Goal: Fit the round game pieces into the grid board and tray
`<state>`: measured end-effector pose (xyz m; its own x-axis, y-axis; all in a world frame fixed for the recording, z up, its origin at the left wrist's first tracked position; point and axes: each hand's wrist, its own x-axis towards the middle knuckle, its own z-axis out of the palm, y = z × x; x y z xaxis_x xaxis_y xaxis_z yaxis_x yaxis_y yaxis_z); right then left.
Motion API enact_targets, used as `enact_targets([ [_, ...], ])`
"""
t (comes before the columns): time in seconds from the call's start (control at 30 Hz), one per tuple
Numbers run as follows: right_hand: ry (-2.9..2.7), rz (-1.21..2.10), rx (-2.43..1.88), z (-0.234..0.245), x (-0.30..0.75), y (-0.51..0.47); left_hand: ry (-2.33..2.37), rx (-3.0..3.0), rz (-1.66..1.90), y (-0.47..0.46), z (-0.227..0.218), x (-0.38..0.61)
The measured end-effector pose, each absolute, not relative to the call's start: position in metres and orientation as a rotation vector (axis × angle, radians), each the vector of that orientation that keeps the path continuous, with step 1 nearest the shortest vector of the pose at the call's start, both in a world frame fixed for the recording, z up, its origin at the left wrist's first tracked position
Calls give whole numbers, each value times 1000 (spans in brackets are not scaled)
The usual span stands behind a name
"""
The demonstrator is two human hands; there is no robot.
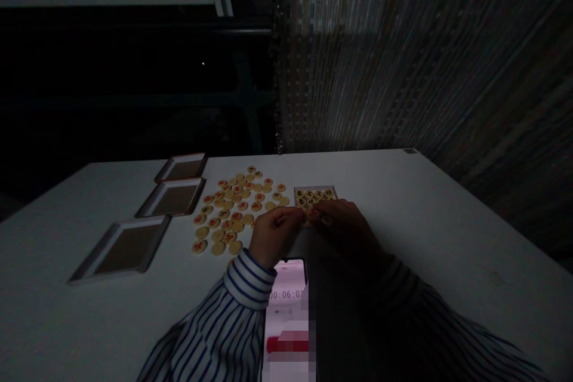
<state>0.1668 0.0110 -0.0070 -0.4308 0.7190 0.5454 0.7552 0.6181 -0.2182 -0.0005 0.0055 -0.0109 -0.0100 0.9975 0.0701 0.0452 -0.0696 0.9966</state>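
A small square box (pixel 314 187) on the white table holds rows of round Chinese chess pieces with black characters. My left hand (pixel 275 233) is at the box's near left corner, thumb and fingers pinched together; what is between them is hidden. My right hand (pixel 351 236) covers the near right part of the box, in deep shadow. Its fingertips close on a Chinese chess piece (pixel 314 213) with a red mark, close to my left fingertips. Many loose Chinese chess pieces (pixel 236 197) lie spread left of the box, some showing red or black characters, others plain side up.
A phone (pixel 286 304) with a lit timer screen lies between my forearms. On the left are three shallow trays or lids: a near one (pixel 120 248), a middle one (pixel 172 197) and a far one (pixel 182 167). A string curtain (pixel 358 59) hangs behind the white table (pixel 447 239).
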Motion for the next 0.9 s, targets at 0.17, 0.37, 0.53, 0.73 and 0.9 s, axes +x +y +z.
enact_targets([
  [0.17,-2196,-78,-1201,-9,174,15,1454,1684,1165,8,-19,-9],
  [0.37,-2107,-88,-1174,-9,186,17,1563,1997,974,6,-21,-8],
  [0.53,-2090,-101,-1177,-13,195,21,1575,2115,870,5,-19,-7],
  [0.73,-2112,-93,-1192,-16,200,23,1569,2166,841,6,-21,-8],
  [0.9,-2138,-93,-1217,-17,202,24,1569,2181,814,7,-24,-8],
])
